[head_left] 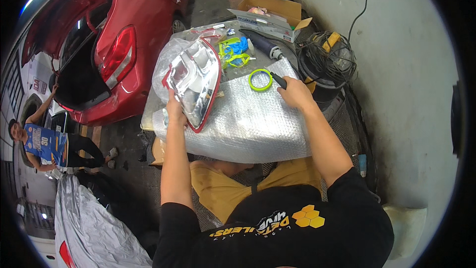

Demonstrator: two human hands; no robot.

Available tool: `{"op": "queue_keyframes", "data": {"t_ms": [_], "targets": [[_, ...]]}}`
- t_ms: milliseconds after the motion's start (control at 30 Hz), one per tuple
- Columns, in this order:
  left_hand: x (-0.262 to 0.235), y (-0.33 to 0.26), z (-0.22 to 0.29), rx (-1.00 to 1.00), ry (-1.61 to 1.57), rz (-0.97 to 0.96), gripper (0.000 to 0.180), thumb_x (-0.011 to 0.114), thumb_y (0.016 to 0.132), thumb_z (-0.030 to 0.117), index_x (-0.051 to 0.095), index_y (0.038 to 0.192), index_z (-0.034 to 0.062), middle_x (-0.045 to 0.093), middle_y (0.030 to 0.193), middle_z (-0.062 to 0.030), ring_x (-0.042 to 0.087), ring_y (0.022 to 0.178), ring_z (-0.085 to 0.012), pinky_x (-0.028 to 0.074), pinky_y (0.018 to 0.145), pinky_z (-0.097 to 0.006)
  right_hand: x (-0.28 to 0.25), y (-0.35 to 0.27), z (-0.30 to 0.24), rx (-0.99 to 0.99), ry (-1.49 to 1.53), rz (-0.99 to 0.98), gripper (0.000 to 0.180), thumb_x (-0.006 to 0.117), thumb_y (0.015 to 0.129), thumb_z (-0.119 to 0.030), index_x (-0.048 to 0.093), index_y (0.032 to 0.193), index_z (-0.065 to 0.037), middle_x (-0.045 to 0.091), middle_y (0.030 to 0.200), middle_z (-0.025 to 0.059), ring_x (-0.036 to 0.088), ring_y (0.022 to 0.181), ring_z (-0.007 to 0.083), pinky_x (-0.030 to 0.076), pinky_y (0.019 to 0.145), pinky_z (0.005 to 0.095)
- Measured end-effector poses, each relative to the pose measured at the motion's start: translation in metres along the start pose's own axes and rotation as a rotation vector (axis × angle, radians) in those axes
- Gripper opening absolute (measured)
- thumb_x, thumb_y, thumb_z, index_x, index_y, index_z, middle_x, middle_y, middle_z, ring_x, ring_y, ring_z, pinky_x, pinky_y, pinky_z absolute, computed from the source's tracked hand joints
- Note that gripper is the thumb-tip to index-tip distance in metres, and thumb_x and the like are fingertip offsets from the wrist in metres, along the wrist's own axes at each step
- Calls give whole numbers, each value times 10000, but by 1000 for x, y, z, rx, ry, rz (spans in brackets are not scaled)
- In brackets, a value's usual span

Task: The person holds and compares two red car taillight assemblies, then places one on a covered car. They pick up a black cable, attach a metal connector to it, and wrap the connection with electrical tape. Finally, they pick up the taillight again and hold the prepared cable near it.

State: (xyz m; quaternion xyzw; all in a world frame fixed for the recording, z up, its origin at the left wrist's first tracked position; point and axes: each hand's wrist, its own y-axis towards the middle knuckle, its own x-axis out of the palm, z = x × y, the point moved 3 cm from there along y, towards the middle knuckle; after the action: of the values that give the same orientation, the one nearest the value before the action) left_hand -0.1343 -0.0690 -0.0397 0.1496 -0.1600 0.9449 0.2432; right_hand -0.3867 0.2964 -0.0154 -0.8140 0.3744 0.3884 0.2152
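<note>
My left hand is closed on the lower edge of a car tail light, a clear and silver unit with a red rim, tilted over the work surface. In my right hand is a black-handled tool, its tip close to a bright green tape ring. I cannot make out the tool's exact kind, nor whether it touches the ring. Beneath both hands lies a silver bubble-foil sheet, draped over the near edge of the table.
Behind the light are crumpled clear plastic, yellow-green straps and a dark power tool. An open cardboard box stands farther back. Coiled cables sit by the right wall. A red car and another person are at left.
</note>
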Motion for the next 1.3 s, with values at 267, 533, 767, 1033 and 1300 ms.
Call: {"op": "queue_keyframes", "data": {"t_ms": [267,533,767,1033,1300], "targets": [[-23,-52,33,46,-171,-200,630,309,1099,517,499,1461,37,620,1384,-139,618,1233,-319,480,1071,-482,20,25,-16,-126,-85,-106,356,616,843,-135,702,1189,-112,722,1115,199,682,1069,390,541,925,494],[-73,-149,64,147,-392,-267,635,334,1087,535,457,1502,70,535,1482,-125,520,1340,-320,397,1145,-489,46,46,-24,-111,-252,-141,360,639,842,-171,710,1192,-119,724,1140,189,691,1085,357,545,930,485],[-159,-208,51,172,-465,-182,665,395,1061,567,413,1538,104,479,1542,-109,486,1378,-335,378,1162,-501,6,45,-39,29,152,-409,302,774,871,-238,663,1073,-43,725,798,90,683,640,156,523,561,325],[-254,-273,33,250,-519,-65,617,407,1065,503,429,1525,92,500,1525,-122,512,1332,-354,395,1060,-518,-116,28,-40,29,258,-461,187,766,875,-191,681,963,-49,571,647,3,497,477,91,369,410,270],[-259,-309,39,300,-595,-9,524,386,1092,390,452,1493,58,543,1482,-138,574,1288,-328,451,1070,-500,-168,46,-73,-81,330,-332,232,737,909,-245,671,1031,-58,615,655,23,530,473,79,397,412,247]]}}
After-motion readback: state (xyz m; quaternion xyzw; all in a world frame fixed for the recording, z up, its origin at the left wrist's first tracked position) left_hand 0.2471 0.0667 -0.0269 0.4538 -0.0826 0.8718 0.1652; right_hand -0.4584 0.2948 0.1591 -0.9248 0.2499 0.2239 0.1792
